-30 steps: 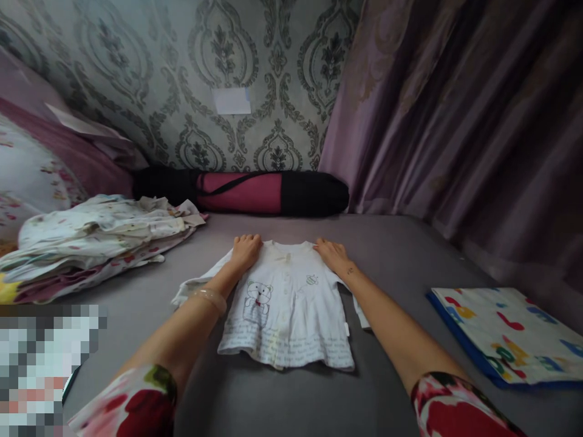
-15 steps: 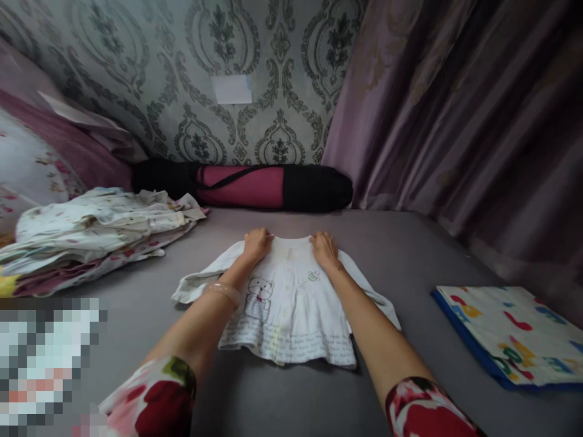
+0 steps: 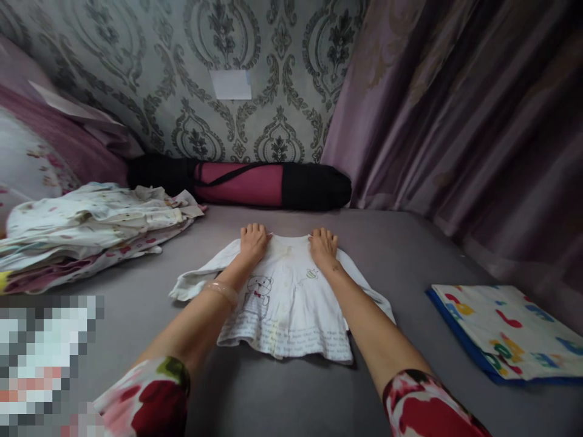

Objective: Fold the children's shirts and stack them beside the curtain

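Forearms (image 3: 195, 328) are pointing toward 12 o'clock, palms down; the left hand (image 3: 254, 243) at 11 and the right hand (image 3: 323, 247) at 1 are clamping curled fingers on the neckline of a white, long-sleeved cloth shirt (image 3: 291, 297), lying spread mid-view on a grey sheet (image 3: 282, 397).

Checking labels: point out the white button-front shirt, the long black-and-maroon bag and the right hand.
White button-front shirt (image 3: 291, 297): head view, middle of the front.
Long black-and-maroon bag (image 3: 248, 188): head view, maroon middle panel.
Right hand (image 3: 323, 246): head view, back of the hand.
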### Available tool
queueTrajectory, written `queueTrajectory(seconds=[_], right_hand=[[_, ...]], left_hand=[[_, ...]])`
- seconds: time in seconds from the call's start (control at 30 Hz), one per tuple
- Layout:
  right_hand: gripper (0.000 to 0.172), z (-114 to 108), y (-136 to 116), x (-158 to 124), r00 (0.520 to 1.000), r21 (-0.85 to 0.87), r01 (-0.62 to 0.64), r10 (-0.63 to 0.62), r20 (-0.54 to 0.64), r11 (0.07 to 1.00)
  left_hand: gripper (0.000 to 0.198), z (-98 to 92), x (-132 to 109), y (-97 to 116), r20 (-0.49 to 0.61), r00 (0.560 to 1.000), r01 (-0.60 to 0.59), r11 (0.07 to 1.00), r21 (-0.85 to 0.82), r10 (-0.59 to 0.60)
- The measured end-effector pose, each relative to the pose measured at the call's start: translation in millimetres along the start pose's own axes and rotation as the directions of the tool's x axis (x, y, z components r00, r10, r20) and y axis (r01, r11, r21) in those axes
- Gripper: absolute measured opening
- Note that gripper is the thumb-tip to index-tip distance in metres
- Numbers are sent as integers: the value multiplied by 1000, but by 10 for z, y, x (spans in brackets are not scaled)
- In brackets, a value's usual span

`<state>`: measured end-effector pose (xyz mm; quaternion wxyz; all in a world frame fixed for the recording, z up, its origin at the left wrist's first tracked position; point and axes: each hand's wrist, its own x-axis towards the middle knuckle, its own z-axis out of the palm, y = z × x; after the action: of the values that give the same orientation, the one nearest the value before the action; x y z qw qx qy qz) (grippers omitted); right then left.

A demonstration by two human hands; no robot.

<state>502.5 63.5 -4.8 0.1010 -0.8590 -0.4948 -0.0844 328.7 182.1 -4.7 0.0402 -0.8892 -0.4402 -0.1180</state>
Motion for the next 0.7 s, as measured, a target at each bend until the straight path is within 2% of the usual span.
queueTrajectory(seconds=[0.13, 0.2, 0.27, 0.33, 0.47, 0.6, 0.7], right_hand=[[41, -95, -91, -213, 991, 45, 124, -126, 42, 991], [48, -77, -141, -349, 980, 102, 159, -169, 103, 982], [60, -29, -179, -460, 969, 144, 159, -182, 164, 977], [65, 22, -199, -527, 964, 159, 141, -172, 202, 977], [64, 72, -214, -550, 966, 159, 122, -154, 207, 980], [63, 31, -216, -501, 957, 219, 93, -148, 251, 971], [59, -103, -112, -446, 954, 371, 62, -164, 251, 927]], left_hand=[[33, -176, -246, 14, 27, 990, -138, 990, 11, 137], [39, -168, -390, -2, 88, 967, -239, 970, -35, 241], [48, -98, -502, -18, 142, 947, -279, 957, -75, 287], [56, -8, -567, -24, 180, 947, -256, 964, -75, 266], [62, 83, -590, -17, 219, 946, -236, 971, -43, 240], [61, 31, -562, -10, 258, 936, -239, 970, -37, 241], [60, -70, -552, 38, 300, 930, -218, 976, -14, 212]])
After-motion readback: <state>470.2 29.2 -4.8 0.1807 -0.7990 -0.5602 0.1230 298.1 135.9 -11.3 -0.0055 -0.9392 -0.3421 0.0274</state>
